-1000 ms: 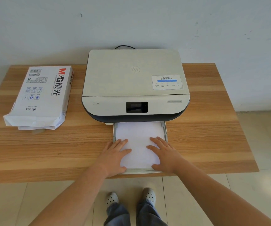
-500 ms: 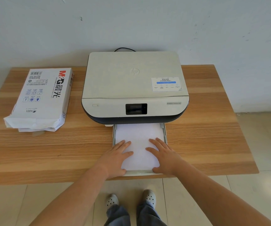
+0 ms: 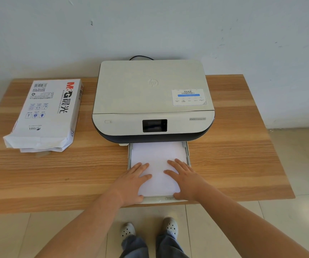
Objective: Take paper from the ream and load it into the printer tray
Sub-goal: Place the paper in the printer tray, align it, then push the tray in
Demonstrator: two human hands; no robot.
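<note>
Hands: left hand (image 3: 131,183) and right hand (image 3: 184,180) spread flat on paper (image 3: 157,159) | paper in printer tray (image 3: 187,151) | ream (image 3: 45,114) on table (image 3: 94,174), left

This looks like a plain office corner or home workspace. A wood-grain laminate counter (image 3: 233,146) stands against a bare, pale painted wall (image 3: 150,25) that is scuffed and marked in places. On the counter sits a cream-and-dark-grey desktop inkjet printer (image 3: 152,101) with a small dark screen and a black power cable (image 3: 140,57) running behind it. Near it lies an opened white wrapped ream of copy paper (image 3: 47,114) with red and black lettering. The floor is laid with large glossy beige tiles (image 3: 289,211). No other furniture shows.
</note>
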